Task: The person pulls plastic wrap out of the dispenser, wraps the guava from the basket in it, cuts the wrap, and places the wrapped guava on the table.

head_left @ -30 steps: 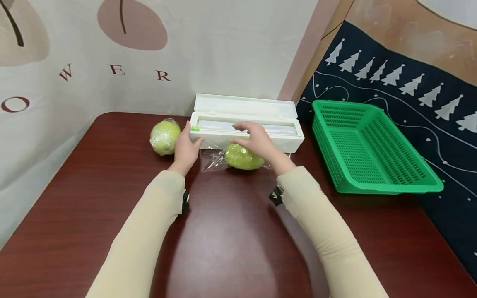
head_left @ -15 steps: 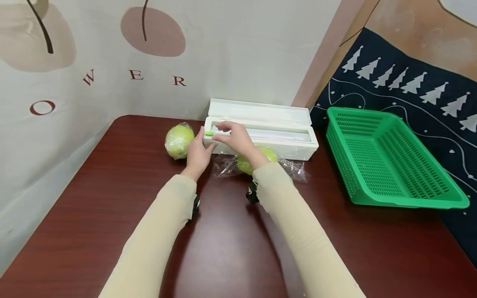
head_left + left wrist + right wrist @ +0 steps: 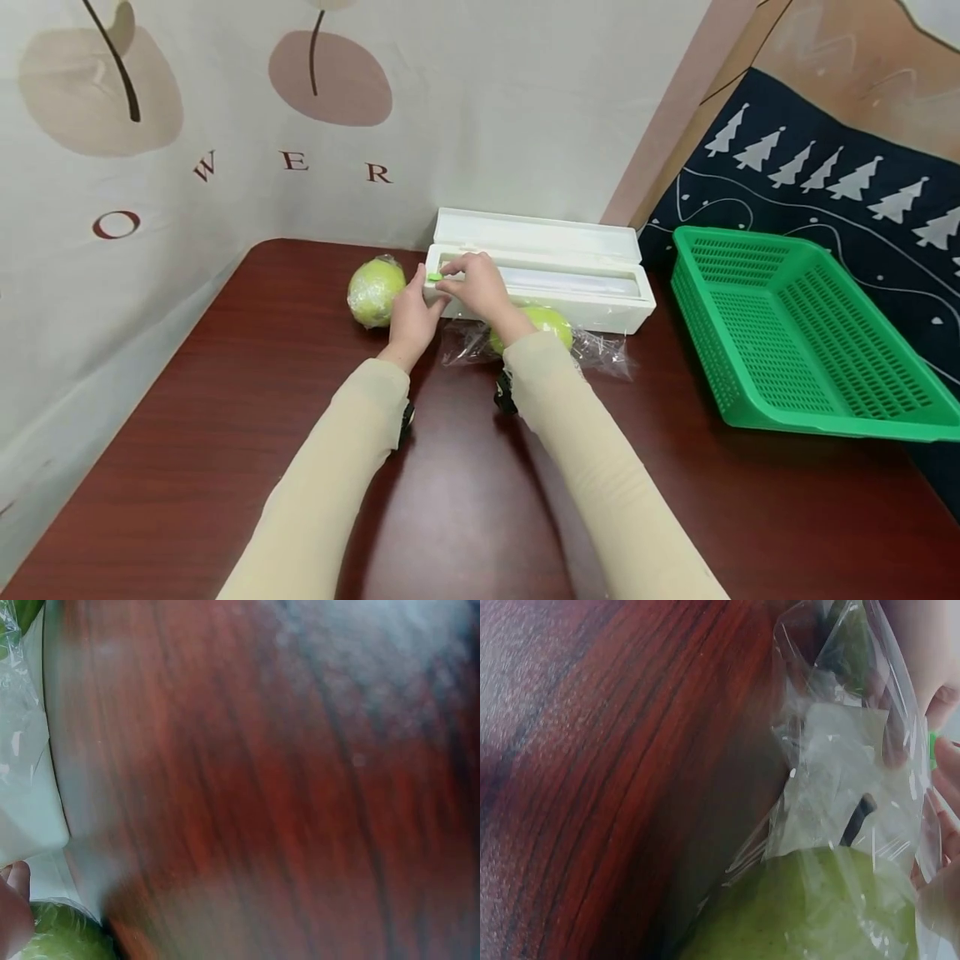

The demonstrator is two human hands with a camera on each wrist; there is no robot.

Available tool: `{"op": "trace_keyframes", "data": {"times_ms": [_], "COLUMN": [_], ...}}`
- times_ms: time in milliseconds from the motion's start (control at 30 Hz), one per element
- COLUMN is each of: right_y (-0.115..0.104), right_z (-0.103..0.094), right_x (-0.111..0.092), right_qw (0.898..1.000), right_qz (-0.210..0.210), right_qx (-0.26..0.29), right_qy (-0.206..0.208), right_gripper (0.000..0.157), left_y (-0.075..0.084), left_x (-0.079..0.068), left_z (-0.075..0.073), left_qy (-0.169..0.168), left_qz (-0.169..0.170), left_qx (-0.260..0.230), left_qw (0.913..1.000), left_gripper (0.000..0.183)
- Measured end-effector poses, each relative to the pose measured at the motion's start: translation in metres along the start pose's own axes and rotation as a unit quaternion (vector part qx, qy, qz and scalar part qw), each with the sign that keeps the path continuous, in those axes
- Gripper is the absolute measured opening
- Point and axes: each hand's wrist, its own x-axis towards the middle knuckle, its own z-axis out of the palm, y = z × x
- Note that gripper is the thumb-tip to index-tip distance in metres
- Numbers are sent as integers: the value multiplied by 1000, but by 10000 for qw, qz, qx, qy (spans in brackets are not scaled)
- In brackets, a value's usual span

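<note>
A white cling film dispenser (image 3: 555, 312) stands at the table's back with its lid raised. My left hand (image 3: 411, 321) grips its left end, thumb against the front. My right hand (image 3: 480, 287) reaches across and pinches the small green slide cutter (image 3: 434, 277) at the dispenser's left end. Before the dispenser, partly behind my right wrist, lies a green pear (image 3: 551, 322) on loose clear film (image 3: 603, 354). Its dark stem (image 3: 857, 817) shows through the film in the right wrist view. A film-wrapped green fruit (image 3: 375, 292) sits beside my left hand.
A green plastic basket (image 3: 738, 400) stands on the right side of the dark red wooden table (image 3: 270, 400). A light printed cloth (image 3: 510, 125) hangs right behind the dispenser, and a dark cloth with white trees (image 3: 817, 167) hangs behind the basket.
My right hand has moved left along the dispenser to the green slide cutter and closed its fingertips on it. The left hand stays at the dispenser's left end. The head view has shifted.
</note>
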Motion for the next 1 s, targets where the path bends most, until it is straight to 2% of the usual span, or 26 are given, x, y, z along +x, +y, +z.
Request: {"op": "trace_keyframes", "data": {"times_ms": [267,667,1000], "right_y": [0,4,5], "right_z": [2,3,-1], "right_x": [2,1,-2], "right_qw": [9997,9999,9977], "right_qz": [138,75,-176], "right_qx": [-142,-21,-639], "right_qy": [124,94,138], "right_gripper": [23,21,20], "left_y": [0,-3,-3], "left_x": [0,-1,-1], "left_z": [2,5,4], "left_qy": [98,122,201], "left_qz": [34,27,37], "left_qx": [-14,38,40], "left_qw": [9999,9999,9998], "left_gripper": [68,68,68]}}
